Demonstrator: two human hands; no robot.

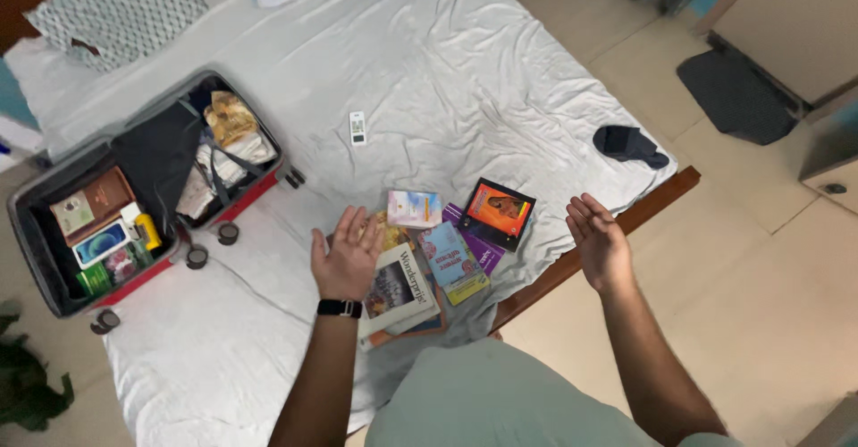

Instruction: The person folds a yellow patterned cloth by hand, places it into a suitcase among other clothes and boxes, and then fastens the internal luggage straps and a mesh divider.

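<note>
Both hands empty, fingers spread: our left hand [347, 256] hovers over the spread of books [447, 255] near the bed's [500, 80] edge, right hand [597, 241] beyond the edge; gathering seems pending, needing a downward grasp.

A bed [500, 80] with a rumpled white sheet carries an open suitcase [54, 232], a scatter of books [447, 250], a small white remote [357, 128], a patterned pillow [121, 9] and a dark cloth, possibly a sock [628, 145].

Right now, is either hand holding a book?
No: the left hand and right hand hover open and empty above the pile of books.
</note>
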